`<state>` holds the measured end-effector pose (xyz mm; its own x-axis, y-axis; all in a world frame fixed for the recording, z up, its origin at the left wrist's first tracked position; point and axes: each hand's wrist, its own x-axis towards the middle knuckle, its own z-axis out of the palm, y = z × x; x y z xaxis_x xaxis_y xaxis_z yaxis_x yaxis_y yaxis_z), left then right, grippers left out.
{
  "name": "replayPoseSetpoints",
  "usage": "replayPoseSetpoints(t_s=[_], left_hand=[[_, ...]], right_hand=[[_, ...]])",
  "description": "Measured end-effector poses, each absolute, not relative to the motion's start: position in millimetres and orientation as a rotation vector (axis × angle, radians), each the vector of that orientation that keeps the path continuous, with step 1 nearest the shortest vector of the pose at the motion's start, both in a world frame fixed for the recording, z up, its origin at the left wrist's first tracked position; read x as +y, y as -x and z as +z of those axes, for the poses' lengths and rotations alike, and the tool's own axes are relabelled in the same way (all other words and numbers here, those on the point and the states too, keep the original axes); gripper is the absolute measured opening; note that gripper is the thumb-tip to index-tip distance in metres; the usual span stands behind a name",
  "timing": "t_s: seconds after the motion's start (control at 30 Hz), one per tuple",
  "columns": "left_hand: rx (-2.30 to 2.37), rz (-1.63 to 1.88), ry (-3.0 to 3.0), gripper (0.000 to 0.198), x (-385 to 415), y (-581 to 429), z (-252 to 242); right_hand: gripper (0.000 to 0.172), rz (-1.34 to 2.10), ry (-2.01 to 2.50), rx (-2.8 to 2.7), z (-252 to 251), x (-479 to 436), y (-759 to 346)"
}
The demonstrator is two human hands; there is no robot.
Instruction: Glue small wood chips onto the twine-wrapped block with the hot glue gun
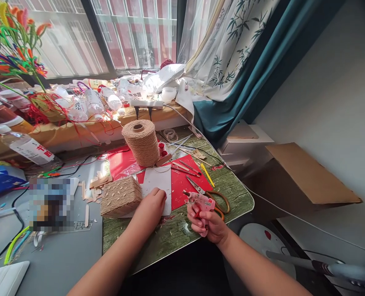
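Observation:
In my right hand is a pink hot glue gun, my fingers wrapped round its handle and its nozzle pointing up and left. My left hand is closed over a white card, beside a twine-wrapped box. Its fingertips are turned away, so whatever they hold is hidden. Pale seed-like bits dot the box's top. Behind it stands a large spool of twine. Scissors with orange-brown handles lie just beyond the glue gun.
Red sheets lie under pencils and a yellow strip. Wooden sticks are heaped left of the box. Plastic bottles and a power strip crowd the windowsill. A white cable runs past the table's right edge.

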<state>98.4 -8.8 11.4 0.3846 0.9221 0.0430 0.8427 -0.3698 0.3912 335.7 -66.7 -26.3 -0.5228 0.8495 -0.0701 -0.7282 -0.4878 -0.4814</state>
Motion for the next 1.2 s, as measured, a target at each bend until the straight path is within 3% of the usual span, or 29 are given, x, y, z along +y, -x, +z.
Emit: replayPoseSetpoints(t_s=[0.43,0.73,0.9,1.2], left_hand=[[1.459,0.72,-1.41,0.033,-54.2,-65.4,3.7],[1.422,0.867,-1.307,0.034,-60.6,-60.0,-15.6],[1.417,0.862,-1.317,0.035,-60.1,-61.4,-14.2],[1.396,0.884,-1.389,0.033,-60.2,-61.5,-21.8]], right_hand=[[0.027,1.98,0.788,-0.837,-33.3,-73.5,-320.4],[0.042,1.745,1.072,-1.188,-28.5,-85.8,-302.9],[0.033,1.486,1.095,-1.432,-26.1,-88.8,-296.0],[0.031,1.508,1.128,-1.426,-28.8,-88.8,-294.9]])
